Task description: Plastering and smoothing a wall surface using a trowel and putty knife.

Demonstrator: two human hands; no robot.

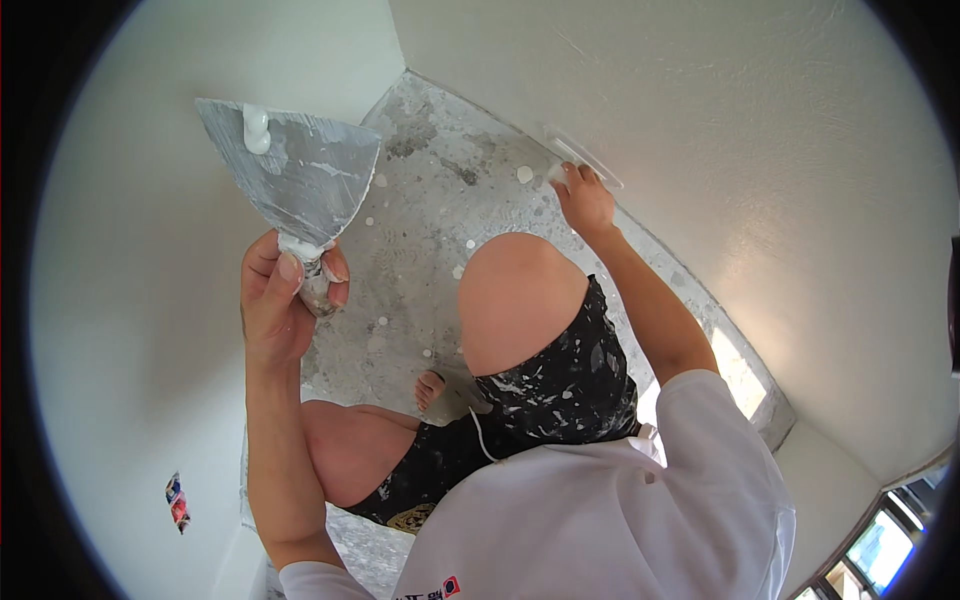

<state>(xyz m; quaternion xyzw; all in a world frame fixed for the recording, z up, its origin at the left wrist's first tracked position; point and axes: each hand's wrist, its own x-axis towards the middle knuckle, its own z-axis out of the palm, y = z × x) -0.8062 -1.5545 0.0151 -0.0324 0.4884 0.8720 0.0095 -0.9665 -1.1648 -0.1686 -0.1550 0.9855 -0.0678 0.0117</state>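
My left hand (280, 295) is closed round the short handle of a wide putty knife (305, 180), raised at the left with its blade pointing up and away. Grey-white smears cover the blade, and a thick white blob of putty (257, 130) sits near its far edge. Low on the right-hand wall (760, 130), just above the floor, my right hand (585, 198) is closed on a pale flat trowel (585, 157). The trowel's long thin edge lies along the wall. My palm and fingers hide most of its grip.
White drops and dark stains mark the grey concrete floor (420, 200). A pale wall (130, 300) rises close on the left, with an opening showing coloured wires (177, 503). The walls meet in a corner ahead. My bent knees fill the middle; a window (880, 550) shows at lower right.
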